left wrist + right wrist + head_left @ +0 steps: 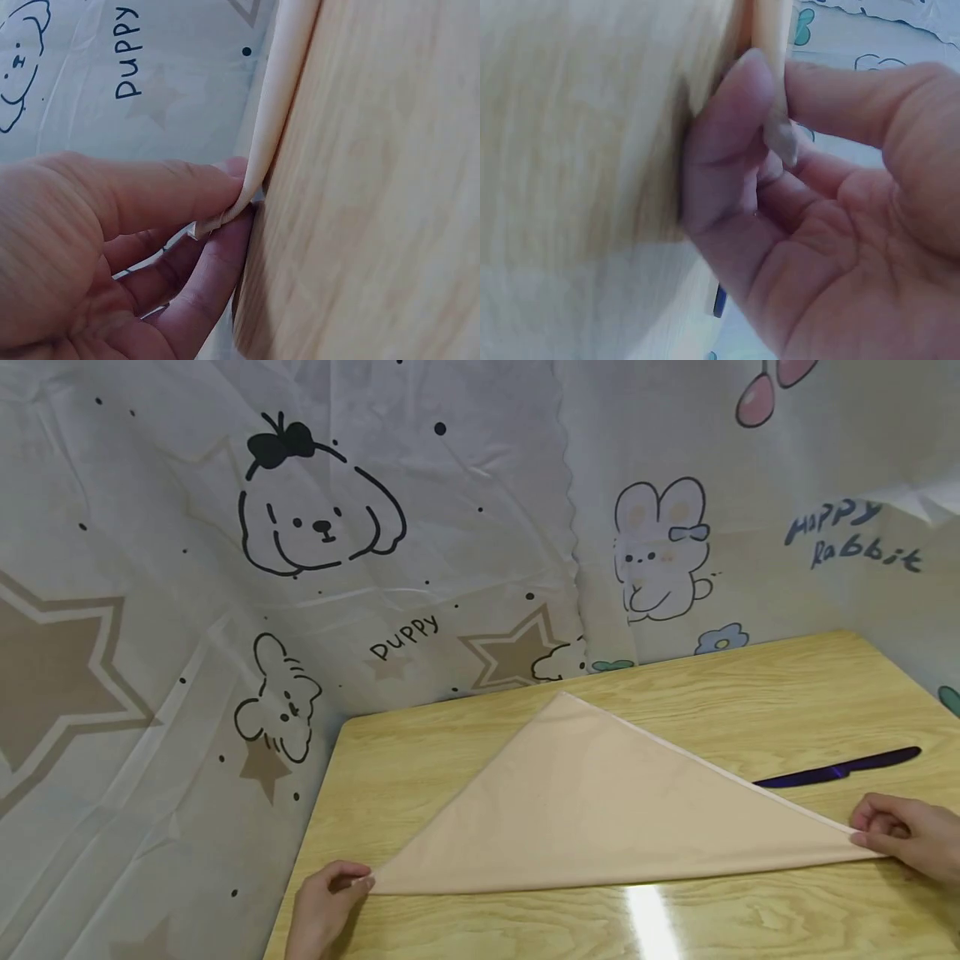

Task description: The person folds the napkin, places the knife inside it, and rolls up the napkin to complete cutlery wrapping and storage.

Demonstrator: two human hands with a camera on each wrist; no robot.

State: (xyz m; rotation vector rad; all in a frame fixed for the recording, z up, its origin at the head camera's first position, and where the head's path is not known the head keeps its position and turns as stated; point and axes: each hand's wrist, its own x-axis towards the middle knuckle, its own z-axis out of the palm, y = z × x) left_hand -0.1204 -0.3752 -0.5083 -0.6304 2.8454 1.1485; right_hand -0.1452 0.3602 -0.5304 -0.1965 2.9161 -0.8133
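Pinching at both ends: left hand (326, 902) and right hand (918, 839) each grasp a corner of the peach triangular cloth (585, 810) between thumb and fingers
Cloth: on the wood-grain table (810, 693), long edge running between the hands, apex pointing away
Dark purple knife (840, 771): just beyond the cloth's right slanting edge

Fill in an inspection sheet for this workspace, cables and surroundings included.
Surface: tabletop, pale yellow wood grain, streak of glare near the front.
Job's things: peach cloth, spread as a triangle, apex pointing away.
Clutter: dark knife, lying at the cloth's far right edge.
Grips: left grip pinches the cloth's left corner; right grip pinches its right corner.
Cables: nothing seen.
Surroundings: pale hangings printed with a puppy, a rabbit and stars.
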